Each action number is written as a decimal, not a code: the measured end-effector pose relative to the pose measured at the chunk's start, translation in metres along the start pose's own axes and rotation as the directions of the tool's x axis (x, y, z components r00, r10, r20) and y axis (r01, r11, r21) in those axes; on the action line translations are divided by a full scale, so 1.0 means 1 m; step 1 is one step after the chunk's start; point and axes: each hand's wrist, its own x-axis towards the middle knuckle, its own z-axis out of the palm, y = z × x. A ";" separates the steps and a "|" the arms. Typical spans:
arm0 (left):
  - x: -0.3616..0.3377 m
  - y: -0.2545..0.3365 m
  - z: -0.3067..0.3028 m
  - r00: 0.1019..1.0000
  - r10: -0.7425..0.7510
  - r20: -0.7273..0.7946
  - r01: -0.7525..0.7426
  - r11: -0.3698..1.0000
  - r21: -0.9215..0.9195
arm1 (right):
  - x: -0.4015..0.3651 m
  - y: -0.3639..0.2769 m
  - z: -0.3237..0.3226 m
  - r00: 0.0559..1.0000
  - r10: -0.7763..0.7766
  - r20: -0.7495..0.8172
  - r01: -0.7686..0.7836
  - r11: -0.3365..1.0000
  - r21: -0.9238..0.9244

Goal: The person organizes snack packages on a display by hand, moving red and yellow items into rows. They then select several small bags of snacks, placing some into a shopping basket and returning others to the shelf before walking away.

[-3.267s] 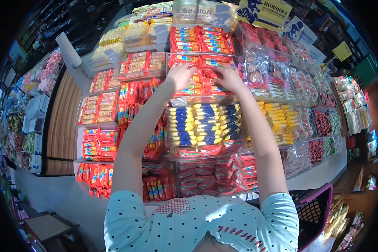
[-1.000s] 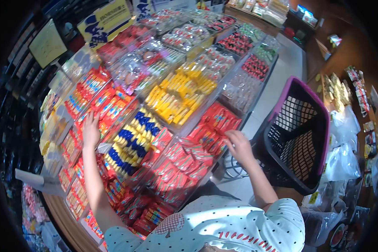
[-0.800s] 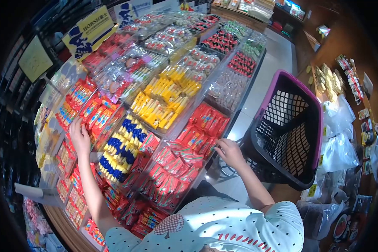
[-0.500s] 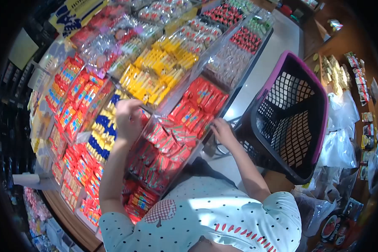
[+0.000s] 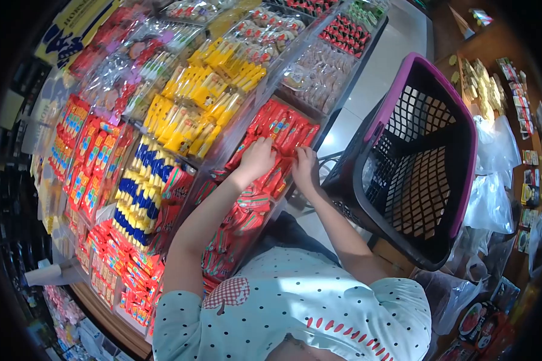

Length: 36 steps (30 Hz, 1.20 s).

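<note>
Both my hands are at the compartment of red snack packets [image 5: 281, 123] in the display case. My left hand [image 5: 258, 159] is bent over the packets, its fingers curled closed on one of them; the fingertips are partly hidden. Close to its right, my right hand [image 5: 306, 170] has its fingers bent against a red packet at the compartment's outer edge. Nearer my body, striped red packets [image 5: 247, 210] fill a neighbouring compartment. Yellow packets [image 5: 190, 111] lie beyond my left hand, and blue-and-yellow sticks [image 5: 140, 192] stand in rows left of my left forearm.
A black basket with a purple rim [image 5: 397, 78] stands right of my right arm. Clear plastic bags [image 5: 491, 201] hang along the wooden shelf [image 5: 506, 66] at far right. Clear dividers separate the compartments. A yellow sign [image 5: 75, 27] rises at upper left.
My left hand has moved right, from above the blue-and-yellow sticks to the red packets. My right hand has shifted up from the case's edge onto those packets. The view has turned slightly.
</note>
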 end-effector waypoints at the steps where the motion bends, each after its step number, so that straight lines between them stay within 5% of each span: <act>1: 0.014 0.002 0.008 1.000 0.004 -0.021 -0.004 1.000 0.000 | 0.001 0.000 0.001 0.999 0.031 -0.043 -0.031 1.000 0.004; 4: 0.050 0.004 0.041 0.997 0.036 -0.066 -0.038 0.999 -0.030 | 0.003 0.003 -0.002 0.993 0.108 -0.049 -0.107 0.994 0.025; 6: 0.064 0.013 0.055 0.988 -0.018 -0.154 0.008 0.998 -0.064 | 0.003 0.006 -0.003 0.985 0.071 -0.156 -0.076 0.997 -0.023; 11: 0.088 0.021 0.077 0.965 -0.178 -0.194 0.200 0.975 0.096 | -0.002 0.014 -0.002 0.980 0.174 -0.094 -0.173 0.985 0.019; 17: 0.092 0.032 0.063 0.958 -0.273 -0.084 0.282 0.951 0.124 | -0.005 0.017 -0.001 0.980 0.178 -0.089 -0.177 0.984 0.023; 36: 0.077 0.001 0.067 0.990 -0.119 0.071 0.124 0.990 -0.065 | -0.003 0.006 -0.001 0.981 0.167 -0.099 -0.167 0.986 0.012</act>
